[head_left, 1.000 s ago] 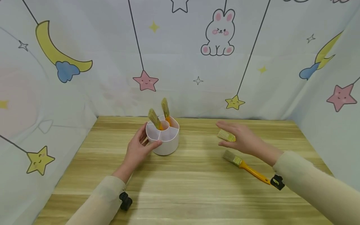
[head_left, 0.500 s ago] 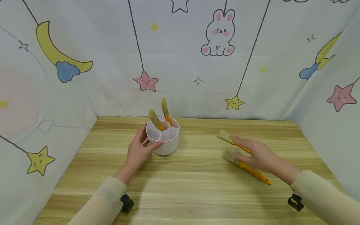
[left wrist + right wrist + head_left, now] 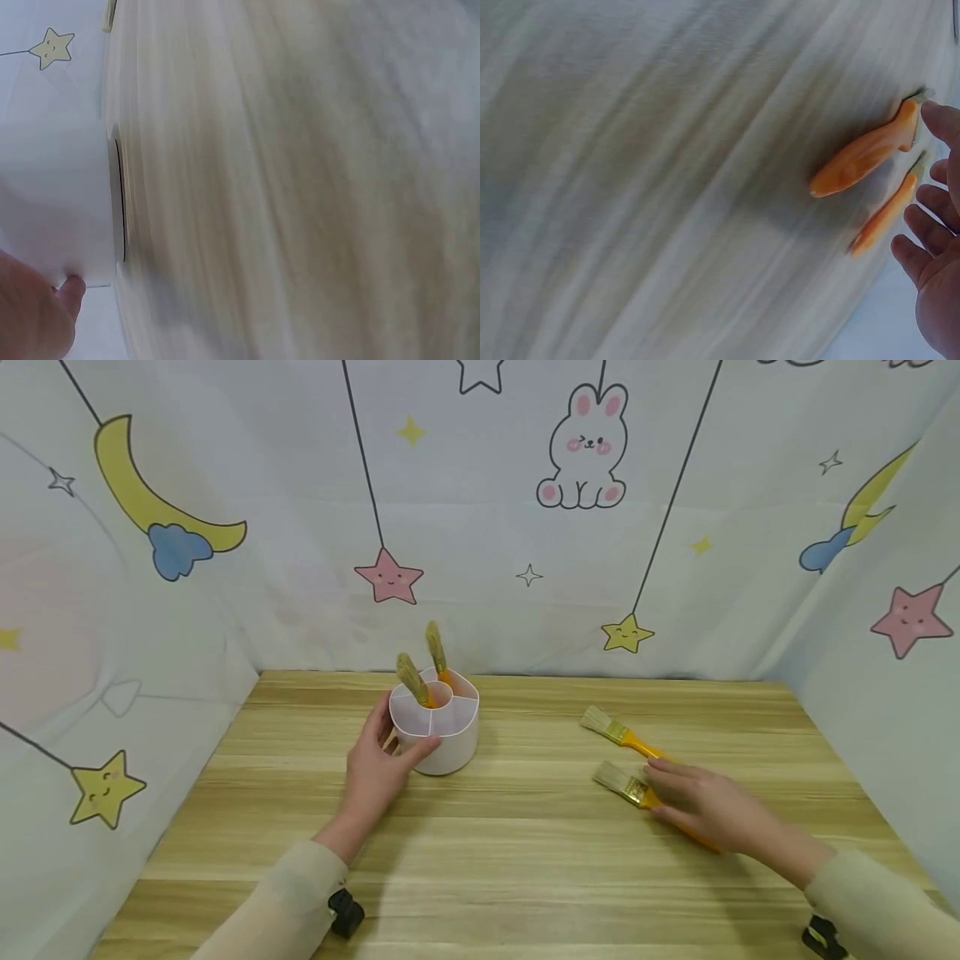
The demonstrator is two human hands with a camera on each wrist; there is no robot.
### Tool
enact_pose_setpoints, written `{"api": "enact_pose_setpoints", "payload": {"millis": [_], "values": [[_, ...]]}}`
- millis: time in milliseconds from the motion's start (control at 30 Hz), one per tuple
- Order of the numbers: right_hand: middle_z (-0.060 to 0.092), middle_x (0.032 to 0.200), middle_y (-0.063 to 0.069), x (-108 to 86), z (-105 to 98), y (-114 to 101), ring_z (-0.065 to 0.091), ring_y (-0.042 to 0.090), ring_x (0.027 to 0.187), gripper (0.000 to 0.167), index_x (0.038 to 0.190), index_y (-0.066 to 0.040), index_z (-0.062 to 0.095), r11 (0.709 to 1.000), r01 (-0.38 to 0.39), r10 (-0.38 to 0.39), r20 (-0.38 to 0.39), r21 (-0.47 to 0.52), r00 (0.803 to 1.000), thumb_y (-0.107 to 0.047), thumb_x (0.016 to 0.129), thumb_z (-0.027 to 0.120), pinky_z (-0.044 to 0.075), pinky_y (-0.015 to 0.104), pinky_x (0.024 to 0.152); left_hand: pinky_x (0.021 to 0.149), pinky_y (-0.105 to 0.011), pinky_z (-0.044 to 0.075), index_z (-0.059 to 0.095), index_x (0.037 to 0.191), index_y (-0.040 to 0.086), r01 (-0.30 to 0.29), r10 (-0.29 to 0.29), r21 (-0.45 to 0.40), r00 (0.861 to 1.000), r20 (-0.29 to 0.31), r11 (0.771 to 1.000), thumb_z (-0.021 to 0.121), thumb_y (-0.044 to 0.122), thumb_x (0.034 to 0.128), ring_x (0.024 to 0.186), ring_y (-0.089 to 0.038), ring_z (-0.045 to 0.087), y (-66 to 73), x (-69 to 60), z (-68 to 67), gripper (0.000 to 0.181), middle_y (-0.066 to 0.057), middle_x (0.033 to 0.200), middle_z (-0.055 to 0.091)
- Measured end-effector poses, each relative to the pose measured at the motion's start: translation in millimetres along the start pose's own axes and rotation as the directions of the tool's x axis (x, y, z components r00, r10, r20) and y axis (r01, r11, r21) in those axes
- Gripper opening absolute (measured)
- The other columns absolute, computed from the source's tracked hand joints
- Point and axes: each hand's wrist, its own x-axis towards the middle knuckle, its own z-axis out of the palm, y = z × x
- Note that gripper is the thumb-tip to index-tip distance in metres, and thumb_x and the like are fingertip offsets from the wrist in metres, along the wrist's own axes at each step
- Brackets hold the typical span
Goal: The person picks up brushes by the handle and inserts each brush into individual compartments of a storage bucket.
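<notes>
My left hand [image 3: 375, 777] curls its thumb and fingers round the left side of a white divided holder [image 3: 450, 752]. Two brushes stand in it bristles up, one [image 3: 411, 677] leaning left, the other [image 3: 436, 646] behind it. In the left wrist view the holder [image 3: 52, 195] fills the left side, my fingers at its wall. My right hand [image 3: 712, 806] is over the handle of the nearer brush [image 3: 621, 782] on the table, fingers apart and not closed round it. A second brush [image 3: 604, 725] lies just behind. Both orange handles [image 3: 866, 161] show beside my hand [image 3: 941, 217] in the right wrist view.
The wood-grain table [image 3: 495, 877] runs back to a white printed cloth [image 3: 480, 527] hung behind it and along both sides. A black wrist camera [image 3: 345, 913] sits at the left sleeve, another [image 3: 823, 937] at the right sleeve.
My right hand has moved from over the farther brush toward the front right, to the nearer brush's handle. The rear brush in the holder has shifted slightly left; my left hand stays at the holder.
</notes>
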Motion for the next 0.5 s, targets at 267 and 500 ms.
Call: {"api": "enact_pose_setpoints", "payload": {"millis": [267,500], "values": [[0.058,0.154,0.021,-14.6,10,6,0.06,0.046,0.134,0.067,0.15,-0.002,0.06,1.0,-0.017,0.017,-0.032,0.002,0.999,-0.038,0.097,0.081,0.054,0.064,0.105,0.124,-0.045,0.042,0.033,0.169,0.019,-0.009,0.009,0.002,1.0,-0.028,1.0,0.093,0.028,0.0869,0.157,-0.021,0.038,-0.9,-1.6,2.3,0.102,-0.002,0.17,0.039],[0.058,0.154,0.02,-18.6,16,7,0.059,0.048,0.135,0.069,0.151,-0.003,0.06,1.0,-0.025,0.026,-0.048,0.018,0.999,-0.04,0.097,0.081,0.053,0.067,0.104,0.124,-0.045,0.042,0.034,0.169,0.02,-0.014,0.014,0.0,1.0,-0.025,1.0,0.093,0.026,0.0868,0.156,-0.021,0.04,-1.1,-1.2,1.4,0.102,-0.002,0.169,0.04]]}}
